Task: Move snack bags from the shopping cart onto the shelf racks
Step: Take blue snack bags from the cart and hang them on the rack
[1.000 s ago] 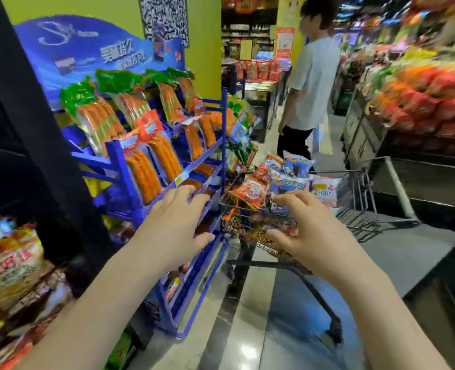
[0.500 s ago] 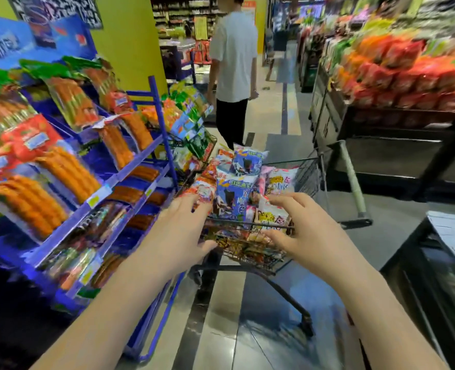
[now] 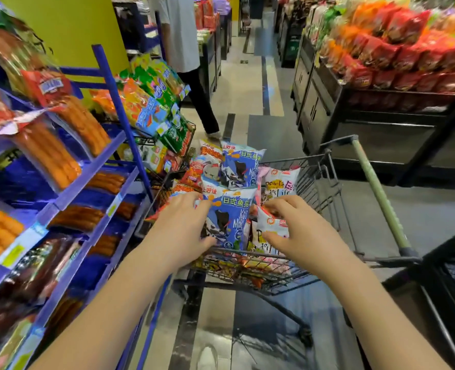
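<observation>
Snack bags (image 3: 243,166) stand heaped in the shopping cart (image 3: 330,180) at 12 o'clock from the wearer, upright and pressed against one another. The shelf racks (image 3: 92,169) run along 9 to 10 o'clock, stocked with sausage packs (image 3: 47,153). Step in hand, as judged: drawing two bags out of the load, one per hand.

Left hand (image 3: 179,231): fingers (image 3: 190,201) curled over the upper left edge of the blue bag (image 3: 230,217), thumb at its lower left corner, so the bag's side is gripped. Right hand (image 3: 305,231): fingers curled onto the top of the white-and-pink bag (image 3: 270,225), which touches the blue one on its 3 o'clock side, with the thumb against its face lower down. This is a pinch, half closed, not a fist.

Recommendations:
- Lift straight up until both bags clear the wire rim, as neighbouring bags lean on them and would likely be dragged along or topple.
- Hold by the sealed edges — the puffed middle would probably squash and slip.
- Swing towards 9 o'clock only once clear, passing in front of the blue upright (image 3: 119,108).
- Mind the bystander (image 3: 183,36) just beyond the cart at 11 o'clock
</observation>
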The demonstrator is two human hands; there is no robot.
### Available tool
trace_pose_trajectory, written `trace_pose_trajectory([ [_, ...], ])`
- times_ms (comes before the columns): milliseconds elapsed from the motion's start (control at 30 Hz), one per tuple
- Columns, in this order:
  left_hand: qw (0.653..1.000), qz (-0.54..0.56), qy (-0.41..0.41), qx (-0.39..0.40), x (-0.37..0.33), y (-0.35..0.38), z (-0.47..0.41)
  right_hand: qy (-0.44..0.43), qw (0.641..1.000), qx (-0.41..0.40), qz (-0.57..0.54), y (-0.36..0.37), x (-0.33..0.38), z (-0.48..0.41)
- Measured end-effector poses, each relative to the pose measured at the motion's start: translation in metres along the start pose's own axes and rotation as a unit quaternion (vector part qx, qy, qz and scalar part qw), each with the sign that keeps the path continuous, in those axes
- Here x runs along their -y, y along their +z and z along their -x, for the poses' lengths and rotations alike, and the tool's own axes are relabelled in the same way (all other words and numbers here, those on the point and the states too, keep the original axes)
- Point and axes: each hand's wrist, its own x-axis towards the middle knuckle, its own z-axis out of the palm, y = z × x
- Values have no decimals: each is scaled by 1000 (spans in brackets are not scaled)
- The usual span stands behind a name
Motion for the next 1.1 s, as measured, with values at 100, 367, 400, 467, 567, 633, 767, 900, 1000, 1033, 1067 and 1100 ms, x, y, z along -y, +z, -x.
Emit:
trace_pose_trajectory([
  [100,999,-2,15,37,29,7,-42,23,1000,16,7,12,0,-49],
  [367,994,15,48,92,67,23,-117,65,997,34,-3,35,-20,-122],
  [400,993,25,40,108,70,29,-123,65,997,36,-5,37,-24,-129],
  [467,989,56,22,134,75,42,-135,62,997,39,-11,43,-33,-142],
  [567,975,125,-32,180,80,64,-152,60,996,55,-30,52,-49,-160],
  [633,952,201,-81,218,83,79,-164,57,995,70,-44,58,-60,-173],
  [767,895,342,-153,244,80,102,-182,55,993,70,-80,65,-82,-193],
  [900,852,415,-196,252,73,124,-195,72,986,78,-128,71,-105,-211],
  [1000,835,447,-219,234,77,147,-203,78,981,94,-154,75,-119,-224],
  [1033,828,458,-228,230,78,150,-205,79,978,101,-161,76,-124,-229],
  [1067,819,472,-235,225,77,149,-207,79,977,105,-167,78,-128,-235],
  [1100,810,487,-239,220,75,145,-209,77,977,105,-170,81,-132,-241],
])
